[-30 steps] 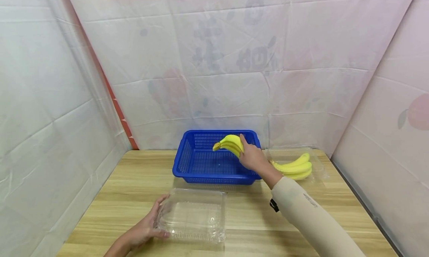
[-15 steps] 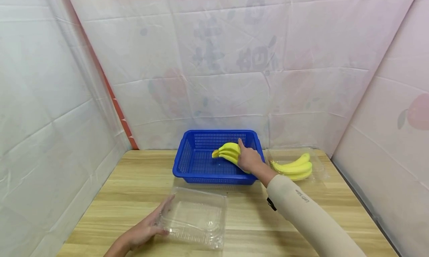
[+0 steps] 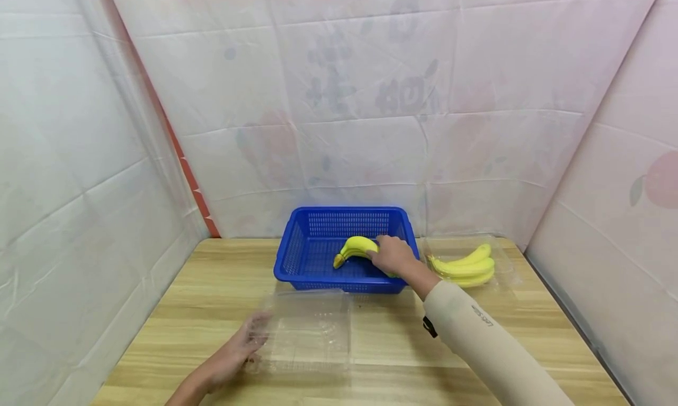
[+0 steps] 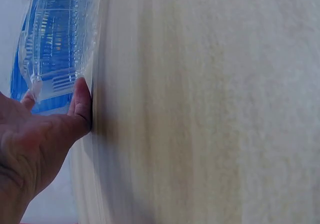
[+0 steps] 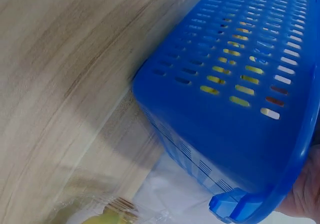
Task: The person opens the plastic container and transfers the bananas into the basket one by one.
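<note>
Inside the basket (image 3: 339,280), head view shows bananas (image 3: 358,245); right wrist view, slivers.

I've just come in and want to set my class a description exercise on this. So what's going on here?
A person's right hand reaches into a blue basket, holding a bunch of yellow bananas low inside it. The left hand grips one end of a clear plastic container in front of the basket; no fruit shows in it. To the basket's right, a second bunch sits in clear packaging on the wooden table.
</note>
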A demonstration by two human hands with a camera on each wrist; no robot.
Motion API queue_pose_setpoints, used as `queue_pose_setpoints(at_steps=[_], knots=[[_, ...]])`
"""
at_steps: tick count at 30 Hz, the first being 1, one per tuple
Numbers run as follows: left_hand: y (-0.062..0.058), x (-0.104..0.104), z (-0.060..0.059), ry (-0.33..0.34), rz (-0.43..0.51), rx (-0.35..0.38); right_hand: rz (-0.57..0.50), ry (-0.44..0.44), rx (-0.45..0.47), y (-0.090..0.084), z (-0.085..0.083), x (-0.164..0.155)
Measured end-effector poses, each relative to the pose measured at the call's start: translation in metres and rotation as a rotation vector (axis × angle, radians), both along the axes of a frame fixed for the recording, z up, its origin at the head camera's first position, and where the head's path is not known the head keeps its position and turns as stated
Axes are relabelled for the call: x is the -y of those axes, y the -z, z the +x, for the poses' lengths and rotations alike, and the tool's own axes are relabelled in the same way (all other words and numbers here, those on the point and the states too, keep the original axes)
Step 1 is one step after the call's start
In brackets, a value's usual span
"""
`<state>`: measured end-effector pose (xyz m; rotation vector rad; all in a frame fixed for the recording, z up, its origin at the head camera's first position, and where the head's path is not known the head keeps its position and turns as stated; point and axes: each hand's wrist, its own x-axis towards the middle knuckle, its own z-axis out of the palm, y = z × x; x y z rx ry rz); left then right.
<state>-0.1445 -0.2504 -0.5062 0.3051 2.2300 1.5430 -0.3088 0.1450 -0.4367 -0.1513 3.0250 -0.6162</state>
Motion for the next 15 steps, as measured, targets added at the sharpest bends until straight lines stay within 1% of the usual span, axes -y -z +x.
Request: queue_pose_setpoints(at_steps=[2,5,8,15], knots=[[-0.0002,-0.0003,-0.0004,-0.044,0.003,0.02,-0.009,-0.001,0.004,0.0,0.0008,0.0013],[0.0003,0.0006,-0.0001,-0.078,0.005,0.027,-0.007,-0.001,0.002,0.0011,0.0006,0.0022],[0.0016,0.0018,-0.0003,-0.088,0.002,0.022,-0.001,0.005,-0.007,0.0024,0.0007,0.0022],[0.0029,0.005,-0.0021,-0.068,0.028,0.0,0.004,0.014,-0.033,0.0009,0.0076,-0.0011]])
